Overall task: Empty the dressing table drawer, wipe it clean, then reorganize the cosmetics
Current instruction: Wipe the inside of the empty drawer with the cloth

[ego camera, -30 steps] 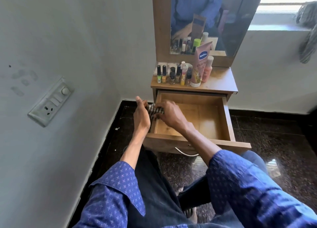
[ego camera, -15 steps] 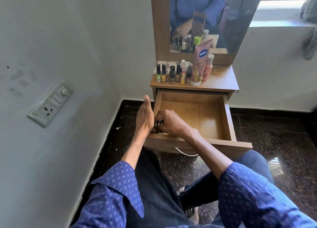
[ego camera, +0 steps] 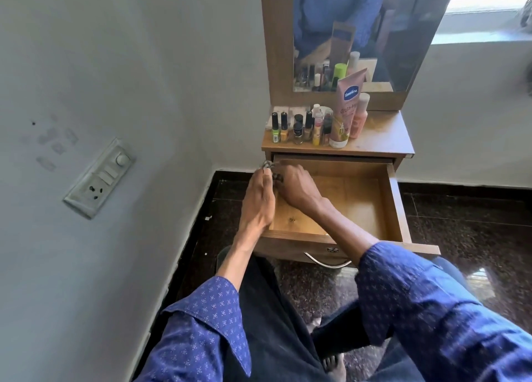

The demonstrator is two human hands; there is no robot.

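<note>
The wooden drawer (ego camera: 394, 209) of the dressing table stands pulled out, its floor bare. A striped grey cloth (ego camera: 267, 165) is bunched over the drawer's left wall near the back corner. My left hand (ego camera: 259, 200) lies along the outside of that wall and my right hand (ego camera: 296, 187) is inside it; both hands grip the cloth between them. Several nail polish bottles (ego camera: 293, 128), a pink Vaseline tube (ego camera: 347, 108) and a peach bottle (ego camera: 359, 116) stand on the table top (ego camera: 383, 140).
A mirror (ego camera: 359, 30) rises behind the table top. A grey wall with a switch plate (ego camera: 100, 177) is close on the left. Dark stone floor (ego camera: 460, 214) surrounds the table. The drawer's metal handle (ego camera: 325, 262) sits above my knees. A window sill is at upper right.
Both hands with the cloth slid back along the drawer's left wall, from the front corner half a second ago to the back corner now.
</note>
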